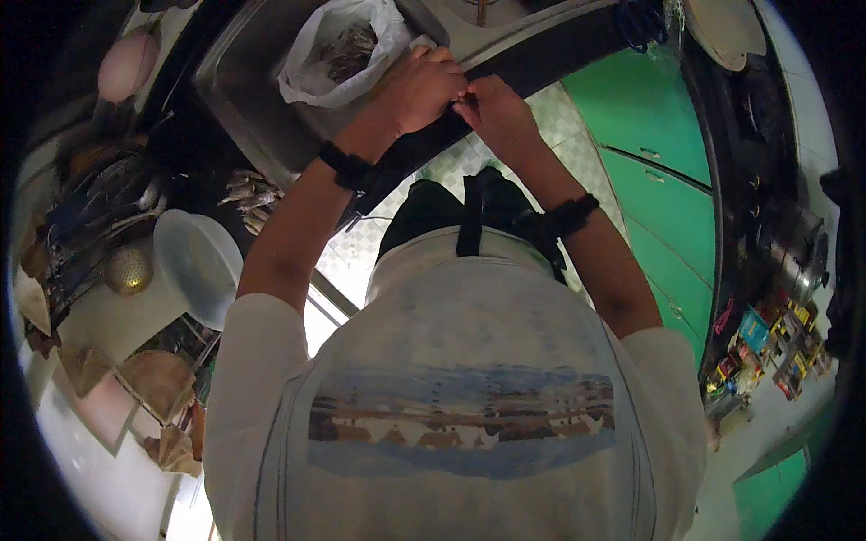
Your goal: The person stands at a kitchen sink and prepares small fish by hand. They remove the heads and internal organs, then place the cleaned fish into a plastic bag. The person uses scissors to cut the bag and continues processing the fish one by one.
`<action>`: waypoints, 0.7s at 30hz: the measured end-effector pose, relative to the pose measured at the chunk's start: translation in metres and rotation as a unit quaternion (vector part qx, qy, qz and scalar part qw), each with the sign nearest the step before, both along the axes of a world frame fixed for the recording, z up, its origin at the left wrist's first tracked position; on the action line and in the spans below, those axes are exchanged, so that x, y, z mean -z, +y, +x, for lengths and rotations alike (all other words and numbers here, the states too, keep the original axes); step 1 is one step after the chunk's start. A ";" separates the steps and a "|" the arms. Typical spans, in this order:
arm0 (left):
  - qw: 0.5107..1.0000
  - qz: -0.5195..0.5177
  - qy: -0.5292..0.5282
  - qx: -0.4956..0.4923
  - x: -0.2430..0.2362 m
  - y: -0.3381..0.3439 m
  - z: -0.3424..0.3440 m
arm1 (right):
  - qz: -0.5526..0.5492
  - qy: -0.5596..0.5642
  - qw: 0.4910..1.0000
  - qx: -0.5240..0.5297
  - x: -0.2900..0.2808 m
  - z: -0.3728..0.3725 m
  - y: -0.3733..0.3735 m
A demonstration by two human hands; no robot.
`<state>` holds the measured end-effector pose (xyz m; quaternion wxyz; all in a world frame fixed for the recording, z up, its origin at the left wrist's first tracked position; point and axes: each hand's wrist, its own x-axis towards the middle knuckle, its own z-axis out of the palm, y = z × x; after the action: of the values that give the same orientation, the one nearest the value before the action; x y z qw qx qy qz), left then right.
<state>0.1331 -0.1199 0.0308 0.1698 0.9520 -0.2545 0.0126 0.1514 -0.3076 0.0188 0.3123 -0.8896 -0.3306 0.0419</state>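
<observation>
My left hand (pixel 422 92) is closed at the front edge of the sink (pixel 221 90), its fingers curled beside the mouth of a white plastic bag (pixel 392 32). Thumb and forefinger of my right hand (pixel 498 119) are pinched together, touching the left fingertips. Whatever small piece lies between the two hands is too tiny and covered to name. Inside the bag are thin greyish-brown pieces (pixel 350 52) that look like small dried fish. A pile of similar pieces (pixel 251 198) rests on the dark counter left of my left forearm.
A translucent white bowl (pixel 197 266) stands at the left, near a perforated metal ladle (pixel 129 270) and hanging utensils. Green cabinets (pixel 645 135) line the right, below a dark counter edge. A steel pot (pixel 794 248) and several small packets (pixel 758 347) sit farther right.
</observation>
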 end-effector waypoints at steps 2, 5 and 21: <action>0.999 -0.042 0.008 -0.023 -0.002 -0.002 -0.001 | -0.030 -0.030 0.997 -0.063 -0.001 0.003 -0.005; 0.978 -0.103 0.054 -0.173 -0.007 -0.005 -0.015 | -0.035 0.018 0.998 -0.055 0.001 0.012 -0.008; 0.388 -0.794 0.264 -0.386 -0.004 -0.069 -0.063 | 0.083 0.334 0.931 -0.119 -0.006 0.056 -0.012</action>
<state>0.0705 -0.1886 0.0346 0.8844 0.3359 0.3234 0.0210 0.2078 -0.3192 0.0250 0.4700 -0.7494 -0.3125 0.3460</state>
